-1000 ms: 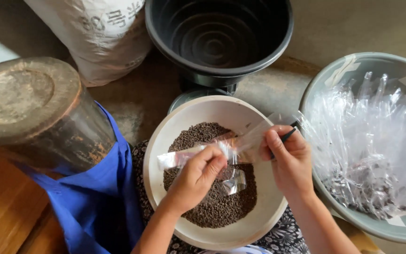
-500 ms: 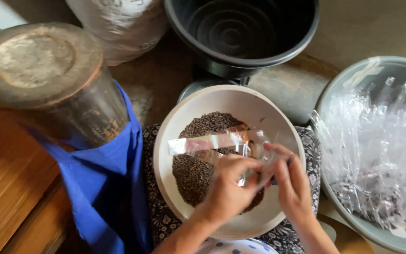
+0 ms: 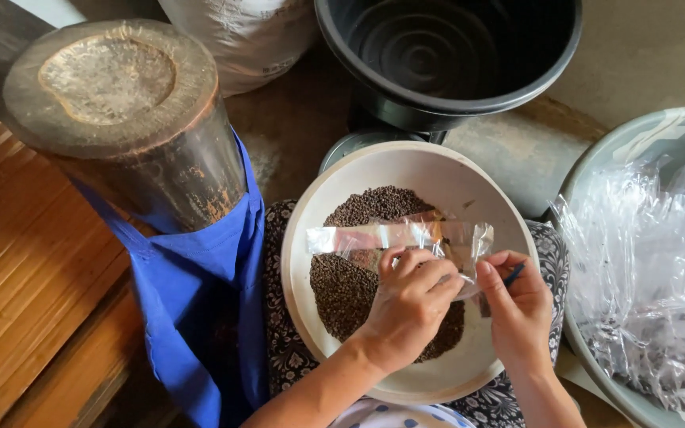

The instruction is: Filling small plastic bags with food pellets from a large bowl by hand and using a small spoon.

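Clear plastic, a small bag [image 3: 406, 238], lay pinched between both hands over the cream bowl [image 3: 469, 186] of dark seeds [image 3: 342, 289]: the left hand [image 3: 410, 305] clenched its lower edge, the right hand [image 3: 517, 305] gripped the corner beside it along with a thin blue stick. Tilting the bag's mouth could have spilled seeds past the fingers. Since the earlier frame, the hands had closed together.

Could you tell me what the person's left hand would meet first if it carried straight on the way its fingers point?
Probably the small clear plastic bag that the left hand already touches; beyond it lie the dark seeds in the cream round bowl. Depth is unclear.
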